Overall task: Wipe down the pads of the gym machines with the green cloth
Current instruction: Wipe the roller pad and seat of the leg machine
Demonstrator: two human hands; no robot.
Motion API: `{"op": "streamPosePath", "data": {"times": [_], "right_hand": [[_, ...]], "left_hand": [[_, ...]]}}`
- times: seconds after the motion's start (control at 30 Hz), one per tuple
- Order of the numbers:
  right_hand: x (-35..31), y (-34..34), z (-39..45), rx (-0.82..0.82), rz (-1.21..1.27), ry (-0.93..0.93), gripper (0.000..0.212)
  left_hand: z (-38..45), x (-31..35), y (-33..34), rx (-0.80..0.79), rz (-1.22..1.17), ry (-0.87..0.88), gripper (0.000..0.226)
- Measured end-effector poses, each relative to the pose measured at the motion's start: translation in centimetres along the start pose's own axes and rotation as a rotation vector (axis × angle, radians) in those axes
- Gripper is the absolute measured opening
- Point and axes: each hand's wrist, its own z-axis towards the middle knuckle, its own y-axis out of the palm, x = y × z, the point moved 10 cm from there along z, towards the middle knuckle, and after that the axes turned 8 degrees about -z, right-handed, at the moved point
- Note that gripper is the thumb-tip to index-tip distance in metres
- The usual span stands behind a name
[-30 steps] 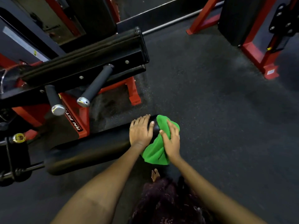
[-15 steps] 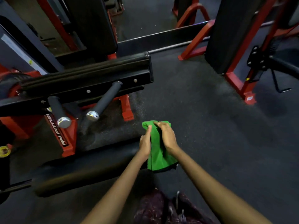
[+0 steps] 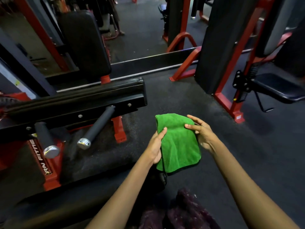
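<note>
Head view: both hands hold the green cloth (image 3: pixel 179 142) in the air above the floor (image 3: pixel 206 104), clear of any pad.
Change: a second ago the cloth was pressed on the end of the low roller pad (image 3: pixel 105 197); it has since been lifted and spread out.
Left hand (image 3: pixel 155 146): fingers and thumb pinch the cloth's left edge.
Right hand (image 3: pixel 202 133): fingers nearly straight against the right edge, thumb on its face.
Meaning: probably refolding to a fresh side; the long bench pad (image 3: pixel 74 98) looks like the next surface.
</note>
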Motion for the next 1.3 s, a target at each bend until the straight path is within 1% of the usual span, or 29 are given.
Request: {"op": "streamPosePath", "data": {"times": [0.07,0.13,0.17,0.2,0.23,0.27,0.3,0.37,0.4,0.5,0.57,0.63,0.67,0.8,0.9,0.97,1.07,1.13,1.2,1.3], "right_hand": [[0.0,-1.5,1.9,0.049,0.064,0.038,0.045],[0.0,-3.2,3.9,0.096,0.021,0.05,0.037],[-0.1,-3.8,5.0,0.093,-0.012,0.053,0.029],[-0.3,-4.2,6.1,0.051,-0.026,0.07,0.02],[-0.3,-4.2,6.9,-0.016,-0.035,0.1,0.012],[-0.4,-4.0,7.7,-0.097,-0.051,0.148,0.009],[-0.8,-4.0,8.5,-0.181,-0.099,0.192,0.013],[-1.9,-4.0,9.9,-0.291,-0.195,0.248,0.024],[-2.7,-4.3,10.7,-0.31,-0.208,0.257,0.029],[-5.3,-5.2,13.3,-0.273,-0.148,0.244,0.045],[-7.2,-5.7,15.6,-0.269,-0.107,0.226,0.041],[-8.8,-5.8,17.9,-0.273,-0.11,0.206,0.028],[-9.3,-5.8,18.8,-0.274,-0.12,0.196,0.022],[-11.0,-3.5,23.3,-0.339,-0.14,0.143,0.019],[-12.7,-0.5,27.2,-0.366,-0.122,0.048,0.026],[-13.4,2.1,29.7,-0.419,-0.153,0.051,0.025],[-13.4,5.8,32.4,-0.558,-0.285,0.124,0.02],[-14.7,8.1,34.9,-0.597,-0.41,0.103,0.019],[-16.2,9.9,37.6,-0.57,-0.494,0.043,0.021],[-17.6,13.2,41.2,-0.564,-0.486,-0.022,0.03]], "left_hand": [[1.5,0.3,1.0,0.008,-0.036,-0.005,0.032],[3.5,0.6,1.4,0.038,-0.067,-0.02,0.048],[4.4,0.9,1.6,0.053,-0.084,-0.03,0.056],[5.6,1.2,2.1,0.065,-0.097,-0.035,0.06],[6.5,1.5,2.4,0.078,-0.101,-0.04,0.058],[7.6,1.8,2.9,0.082,-0.096,-0.042,0.051],[8.7,1.9,3.7,0.082,-0.1,-0.051,0.044],[10.6,1.9,5.3,0.072,-0.094,-0.072,0.04],[11.5,1.8,6.0,0.07,-0.089,-0.077,0.04],[13.7,2.2,8.0,0.089,-0.09,-0.039,0.037],[15.3,3.1,9.2,0.121,-0.112,0.028,0.042],[16.9,4.1,9.7,0.148,-0.119,0.089,0.051],[17.6,4.5,9.7,0.16,-0.115,0.112,0.052],[20.8,7.4,8.4,0.209,-0.113,0.212,0.05],[23.3,10.5,7.1,0.257,-0.136,0.289,0.049],[25.2,12.9,5.9,0.282,-0.161,0.337,0.048],[27.8,15.9,4.7,0.299,-0.205,0.379,0.059],[29.8,17.9,3.8,0.329,-0.243,0.413,0.06],[31.2,19.6,3.1,0.361,-0.274,0.432,0.054],[32.2,22.5,2.3,0.39,-0.327,0.478,0.032]]}}
